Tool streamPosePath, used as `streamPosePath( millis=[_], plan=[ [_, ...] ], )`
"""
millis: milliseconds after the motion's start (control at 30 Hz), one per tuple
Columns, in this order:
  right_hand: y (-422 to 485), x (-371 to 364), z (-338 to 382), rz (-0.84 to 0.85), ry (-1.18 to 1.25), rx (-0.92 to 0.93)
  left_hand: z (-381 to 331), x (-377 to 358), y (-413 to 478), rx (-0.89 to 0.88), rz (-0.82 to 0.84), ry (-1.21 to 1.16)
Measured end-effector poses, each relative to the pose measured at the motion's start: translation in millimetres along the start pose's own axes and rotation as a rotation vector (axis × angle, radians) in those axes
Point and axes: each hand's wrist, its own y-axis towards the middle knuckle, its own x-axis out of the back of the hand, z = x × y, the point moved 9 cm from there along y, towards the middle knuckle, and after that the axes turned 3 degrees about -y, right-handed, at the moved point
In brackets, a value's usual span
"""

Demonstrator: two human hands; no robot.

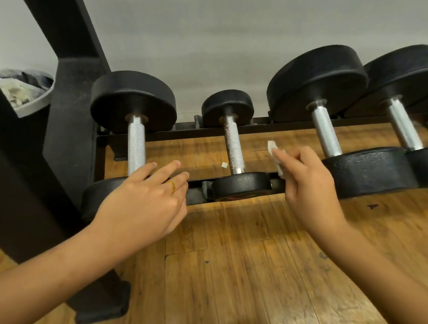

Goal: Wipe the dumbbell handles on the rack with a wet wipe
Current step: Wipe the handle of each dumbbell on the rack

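Several black dumbbells with knurled silver handles lie across the low black rack. My right hand pinches a white wet wipe in the air, between the small dumbbell's handle and the large dumbbell's handle, touching neither. My left hand hovers with straight fingers over the near head of the leftmost dumbbell, beside its handle. A ring sits on one finger. A fourth handle lies at the far right.
A thick black rack upright stands at the left, its foot on the wooden floor. A grey bin with crumpled wipes sits behind it. A small white scrap lies on the floor under the rack. A grey wall is behind.
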Motion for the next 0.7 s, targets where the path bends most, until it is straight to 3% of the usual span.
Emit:
streamPosePath(
  millis=[233, 700],
  plan=[
    [-24.3, -35.1, -10.6, 0.121, 0.155, -0.109, -0.8, -0.2, 0.5, -0.005, 0.028, 0.005],
    [-30.0, -24.2, -16.6, -0.084, 0.151, -0.101, 0.3, -0.4, 1.9, -0.005, 0.044, 0.003]
  ],
)
